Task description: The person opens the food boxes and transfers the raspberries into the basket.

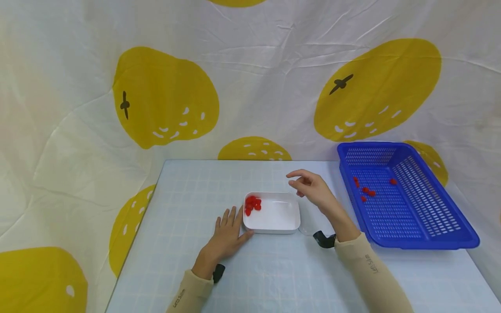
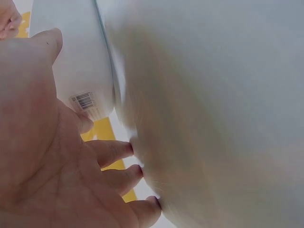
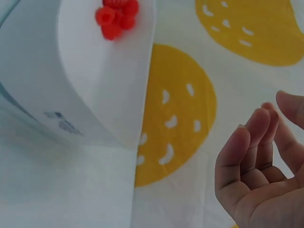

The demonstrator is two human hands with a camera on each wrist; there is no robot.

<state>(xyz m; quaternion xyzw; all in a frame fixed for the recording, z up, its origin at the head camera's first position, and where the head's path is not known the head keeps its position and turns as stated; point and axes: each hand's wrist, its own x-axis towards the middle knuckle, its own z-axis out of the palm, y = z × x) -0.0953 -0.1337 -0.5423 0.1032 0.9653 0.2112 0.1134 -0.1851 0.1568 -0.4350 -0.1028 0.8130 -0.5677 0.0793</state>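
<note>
A white dish (image 1: 274, 214) sits on the pale blue table (image 1: 274, 269). This dish is the landmark for everything here. Inside it, in the far left corner, is a little pile of red berries (image 1: 252, 204). They look like raspberries. The rest of the dish is bare white. In the right wrist view the same red berries (image 3: 115, 16) show at the top of the white dish (image 3: 90, 80).

The left hand (image 1: 228, 234) lies flat on the table, touching the left side of the dish. Its fingers are straight and spread, and the thumb rests along the near left corner. It holds nothing. In the left wrist view the left hand (image 2: 47, 156) is close up, with its fingertips (image 2: 124, 149) on the table and the white dish (image 2: 76, 57) just past it. A small barcode sticker (image 2: 83, 101) is on the side of the dish.

The right hand (image 1: 313, 189) hangs in the air above the far right corner of the dish. Its fingers are loose and a bit curled, and nothing is in them. The right wrist view shows the right hand (image 3: 263, 175) empty too.

Well to the right of the dish is a blue basket (image 1: 422, 226) with holes in its walls. A few more red berries (image 1: 365, 190) lie scattered in the basket's far end, apart from each other.

Behind the dish, past the table edge, hangs a white cloth (image 1: 250, 87) with big yellow fruit shapes on it.
</note>
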